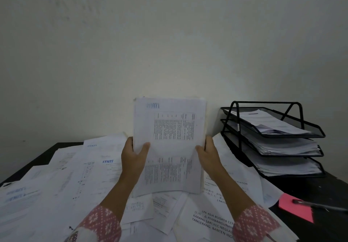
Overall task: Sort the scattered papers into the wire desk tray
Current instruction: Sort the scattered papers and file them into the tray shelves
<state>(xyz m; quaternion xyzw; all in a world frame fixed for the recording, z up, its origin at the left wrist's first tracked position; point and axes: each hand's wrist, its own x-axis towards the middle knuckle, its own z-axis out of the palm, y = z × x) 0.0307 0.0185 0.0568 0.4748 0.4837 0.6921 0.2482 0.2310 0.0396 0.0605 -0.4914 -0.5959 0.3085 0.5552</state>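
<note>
On dark desk (pixel 318 191), scattered papers (pixel 79 175) below pale wall (pixel 169 34).

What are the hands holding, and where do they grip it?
Both hands grip one stack of papers upright: the left hand holds its left edge, the right hand its right edge, about halfway up.

Both forearms are bare from the wrist up to the cuffs. The left sleeve (pixel 99 224) and right sleeve (pixel 256 223) are pink cloth printed with small white flower or snowflake shapes. Near the left sleeve's lower edge a pale patch of fabric shows, its pattern unclear.
</note>
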